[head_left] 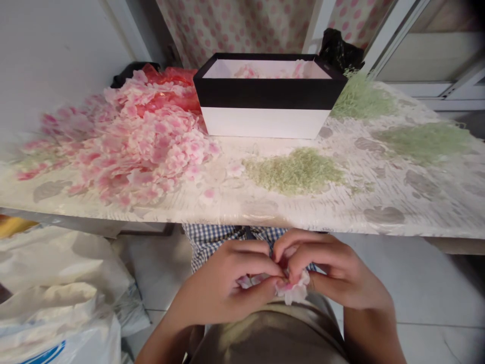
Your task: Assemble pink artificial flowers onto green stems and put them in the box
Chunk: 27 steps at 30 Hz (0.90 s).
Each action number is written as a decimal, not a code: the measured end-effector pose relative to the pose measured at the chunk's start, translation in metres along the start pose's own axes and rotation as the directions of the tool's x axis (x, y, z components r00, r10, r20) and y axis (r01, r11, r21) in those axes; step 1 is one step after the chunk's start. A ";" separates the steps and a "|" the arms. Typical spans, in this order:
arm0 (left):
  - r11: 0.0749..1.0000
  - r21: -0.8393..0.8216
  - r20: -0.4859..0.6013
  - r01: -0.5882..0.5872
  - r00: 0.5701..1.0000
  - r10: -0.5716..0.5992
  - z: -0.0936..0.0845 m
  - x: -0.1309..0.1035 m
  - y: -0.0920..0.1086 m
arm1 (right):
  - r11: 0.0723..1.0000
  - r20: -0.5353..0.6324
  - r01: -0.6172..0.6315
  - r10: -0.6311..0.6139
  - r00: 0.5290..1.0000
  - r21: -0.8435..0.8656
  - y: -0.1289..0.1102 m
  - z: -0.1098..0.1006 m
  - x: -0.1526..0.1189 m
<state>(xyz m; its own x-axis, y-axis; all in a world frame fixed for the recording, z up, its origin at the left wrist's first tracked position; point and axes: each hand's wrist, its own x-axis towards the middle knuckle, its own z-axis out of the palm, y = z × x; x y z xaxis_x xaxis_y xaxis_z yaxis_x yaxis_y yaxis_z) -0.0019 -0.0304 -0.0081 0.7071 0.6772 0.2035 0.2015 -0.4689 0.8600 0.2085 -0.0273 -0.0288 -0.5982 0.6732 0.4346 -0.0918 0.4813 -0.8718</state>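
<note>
Just in front of my body, below the table edge, both hands meet around a pale pink artificial flower (293, 290). My left hand (238, 280) pinches it from the left, thumb and fingertips pressed together. From the right, my right hand (333, 268) closes its fingers on the same flower, and part of the petals shows below them. The fingers hide the flower's centre. On the table, a large heap of pink and white artificial petals (147, 139) lies to the left. Small green sprigs (297, 171) form a flat pile in the middle front.
A black-and-white box (265, 121) with pink petals inside stands at the table's back. More green sprigs (426, 141) lie on the right, by the patterned tablecloth (382, 215). Red plastic (170, 76) shows behind the petals. Plastic bags (64, 283) sit at lower left.
</note>
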 end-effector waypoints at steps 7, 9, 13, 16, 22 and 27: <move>0.999 0.043 0.082 0.022 0.996 -0.026 0.002 0.002 -0.003 | 0.999 0.029 -0.051 0.051 0.998 -0.011 0.004 0.001 -0.003; 0.999 0.032 0.087 0.009 0.996 -0.011 0.004 0.002 -0.005 | 0.998 0.016 -0.060 0.060 0.998 0.016 0.006 0.003 -0.003; 0.999 0.041 0.052 -0.024 0.998 0.022 0.007 0.003 -0.006 | 0.997 0.008 -0.062 0.062 0.998 0.043 0.009 0.006 -0.003; 0.999 0.016 0.016 -0.048 0.999 0.048 0.005 0.004 -0.002 | 0.997 -0.007 -0.019 0.020 1.000 0.069 0.004 0.000 -0.001; 0.997 -0.057 -0.390 -0.047 0.921 0.021 -0.010 -0.011 -0.005 | 0.988 0.405 -0.079 0.018 0.914 0.135 -0.024 -0.057 0.033; 0.974 -0.226 -0.653 0.003 0.742 -0.153 -0.017 -0.019 -0.026 | 1.000 -0.496 0.015 -0.006 0.868 0.013 -0.035 -0.117 0.115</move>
<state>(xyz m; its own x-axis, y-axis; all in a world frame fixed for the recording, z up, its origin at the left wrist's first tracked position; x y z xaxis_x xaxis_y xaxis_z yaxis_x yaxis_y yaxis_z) -0.0325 -0.0211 -0.0265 0.0513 0.9444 0.3248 0.0453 -0.3271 0.9439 0.2366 0.0989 0.0784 -0.1237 0.8600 0.4951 -0.1112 0.4837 -0.8681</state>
